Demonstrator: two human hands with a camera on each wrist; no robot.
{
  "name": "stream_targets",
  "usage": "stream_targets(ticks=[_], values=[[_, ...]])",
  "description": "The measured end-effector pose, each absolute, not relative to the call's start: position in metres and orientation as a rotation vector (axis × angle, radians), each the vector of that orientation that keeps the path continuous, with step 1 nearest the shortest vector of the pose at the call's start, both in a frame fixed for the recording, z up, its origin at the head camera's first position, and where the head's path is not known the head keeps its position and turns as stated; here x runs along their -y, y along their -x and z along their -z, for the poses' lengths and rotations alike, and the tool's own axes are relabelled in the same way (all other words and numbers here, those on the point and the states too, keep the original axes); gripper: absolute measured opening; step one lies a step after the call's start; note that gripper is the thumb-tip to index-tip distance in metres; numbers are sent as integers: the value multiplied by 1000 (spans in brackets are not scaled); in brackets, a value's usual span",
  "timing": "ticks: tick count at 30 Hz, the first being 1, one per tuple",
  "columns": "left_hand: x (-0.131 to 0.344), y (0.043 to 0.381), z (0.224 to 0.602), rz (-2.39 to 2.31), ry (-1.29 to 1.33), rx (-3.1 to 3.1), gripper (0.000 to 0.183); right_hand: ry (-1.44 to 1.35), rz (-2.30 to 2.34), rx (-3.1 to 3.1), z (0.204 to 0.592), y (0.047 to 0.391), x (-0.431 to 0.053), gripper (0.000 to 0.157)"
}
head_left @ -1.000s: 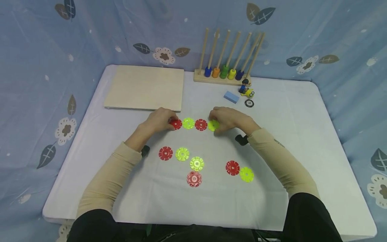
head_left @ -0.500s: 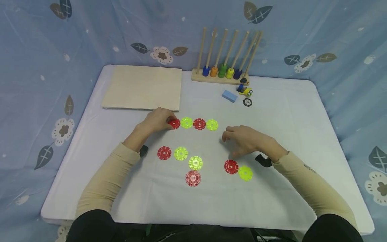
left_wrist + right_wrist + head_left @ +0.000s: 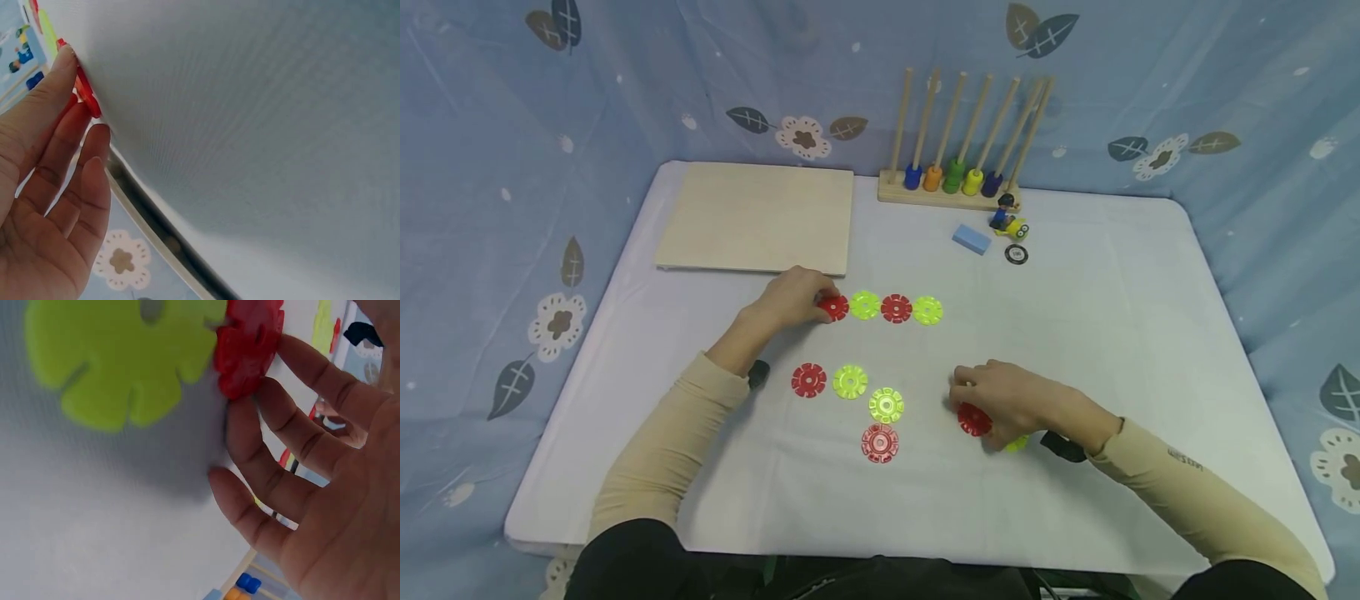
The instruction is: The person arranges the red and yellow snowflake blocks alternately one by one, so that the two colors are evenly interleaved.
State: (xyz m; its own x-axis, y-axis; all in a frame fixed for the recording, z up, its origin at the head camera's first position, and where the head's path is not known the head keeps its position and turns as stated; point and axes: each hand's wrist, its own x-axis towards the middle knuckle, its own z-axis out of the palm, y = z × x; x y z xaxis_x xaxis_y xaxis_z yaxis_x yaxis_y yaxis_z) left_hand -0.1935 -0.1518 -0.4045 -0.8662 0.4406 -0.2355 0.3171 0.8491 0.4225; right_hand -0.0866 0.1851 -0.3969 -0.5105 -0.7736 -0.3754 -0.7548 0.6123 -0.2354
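In the head view my left hand [image 3: 792,300] pinches the red notched building disc [image 3: 837,307] at the left end of a row. Thumb and fingertips are at the edge of this red disc [image 3: 86,92] in the left wrist view. Beside it in line lie a yellow-green disc [image 3: 865,305], a red disc and another yellow-green one. My right hand [image 3: 1018,398] reaches over the lower-right pair, its fingers and thumb around the red disc [image 3: 974,419] there. In the right wrist view, fingertips touch this red disc [image 3: 250,353], next to a yellow-green disc [image 3: 119,359]. The thumb is hidden there.
Several more discs, such as a red one [image 3: 808,380], lie on the white table [image 3: 760,500] between the hands. A wooden board [image 3: 756,217] is at back left. Behind stand a peg rack [image 3: 947,198], a blue block [image 3: 972,239], a toy figure [image 3: 1003,215] and a black ring-marked disc [image 3: 1016,254].
My right hand has left the yellow-green disc at the row's right end and moved down and right to the red disc of the lower-right pair. The left hand stays on its red disc.
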Motion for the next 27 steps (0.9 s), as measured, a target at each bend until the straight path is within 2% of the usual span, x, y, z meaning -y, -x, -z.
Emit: stream_targets(ticks=[11,21,27], values=[[152,193,403,-538,-575,-2711,43,1132,101,-2420,394,91,-185,52],[151,194,405,-546,-575,-2709,42,926,332,-2524,399,150,-208,47],[151,193,405,-542,-572,-2709,42,879,353,-2554,405,181,-205,47]])
